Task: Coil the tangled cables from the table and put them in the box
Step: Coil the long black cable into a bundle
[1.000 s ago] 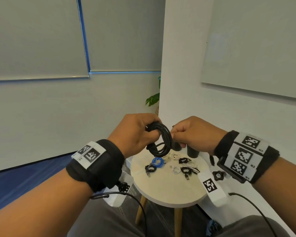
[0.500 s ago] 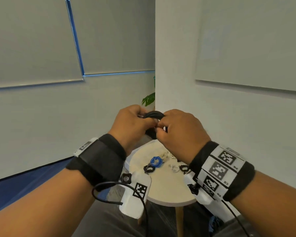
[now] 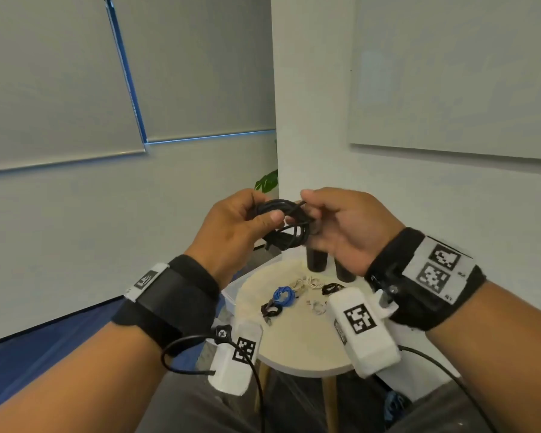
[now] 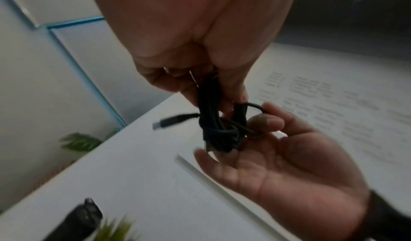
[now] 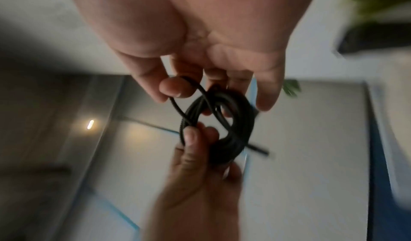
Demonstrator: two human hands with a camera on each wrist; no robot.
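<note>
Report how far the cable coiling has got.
Done: nothing shown boxed; no box is clearly in view. In hand: the black cable is wound into loops, gripped by the left hand while the right hand pinches a strand. Left: the blue cable, plus small black and white ones, lie on the round table.

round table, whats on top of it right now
On the round table lie a blue cable coil, small black coils, white cables and two dark cylinders at the back. The right hand and its wrist camera cover the table's right part.
</note>
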